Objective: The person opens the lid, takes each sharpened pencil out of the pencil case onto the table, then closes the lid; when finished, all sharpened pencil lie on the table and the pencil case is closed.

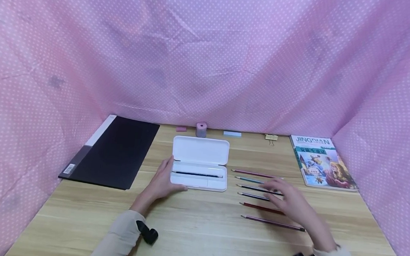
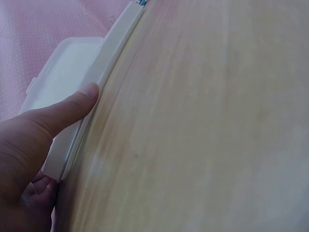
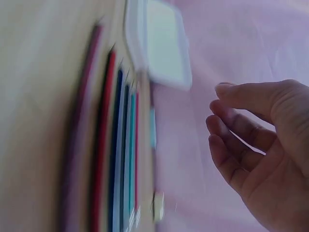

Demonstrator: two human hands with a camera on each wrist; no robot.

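A white pencil case (image 1: 201, 142) lies on the table with its lid raised, and a dark pencil (image 1: 197, 174) rests inside it. My left hand (image 1: 163, 180) grips the case at its left end; the left wrist view shows the thumb (image 2: 72, 110) along the front wall. To the right of the case, several pencils lie in a row, among them a red pencil (image 1: 261, 207) and a purple pencil (image 1: 273, 223). Over the row hovers my right hand (image 1: 287, 199), its fingers loosely bent. In the right wrist view nothing is between its thumb and fingers.
A black folder (image 1: 120, 153) lies at the left, and a picture-covered book (image 1: 323, 163) at the right. Along the back stand or lie a pink eraser (image 1: 181, 129), a pink-and-grey cylinder (image 1: 201, 130), a light blue block (image 1: 232, 134) and a binder clip (image 1: 271, 137). Pink dotted cloth surrounds the table.
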